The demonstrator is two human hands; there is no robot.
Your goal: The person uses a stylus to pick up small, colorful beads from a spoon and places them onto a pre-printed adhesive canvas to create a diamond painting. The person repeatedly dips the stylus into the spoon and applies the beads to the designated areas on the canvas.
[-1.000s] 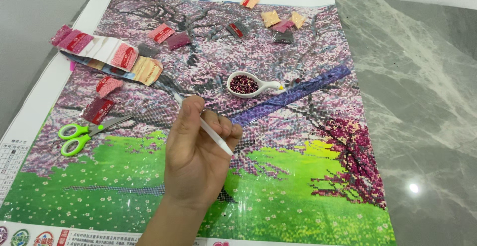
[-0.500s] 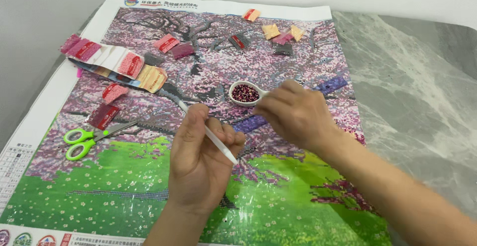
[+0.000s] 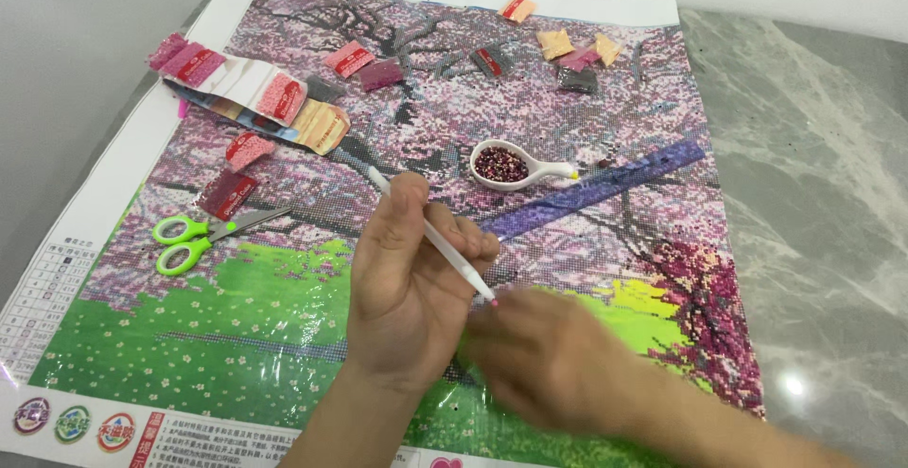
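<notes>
Left hand (image 3: 407, 298) grips white pen (image 3: 433, 236); blurred right hand (image 3: 558, 364), grip unclear, below pink packets (image 3: 284, 97).

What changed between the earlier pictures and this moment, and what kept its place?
The right hand, absent at first, reached up beside the white bead tray, then pulled back toward the person; it is now blurred, low on the canvas near the pen tip. The left hand kept hold of the white pen. The tray, green scissors and bead packets stayed put.
</notes>
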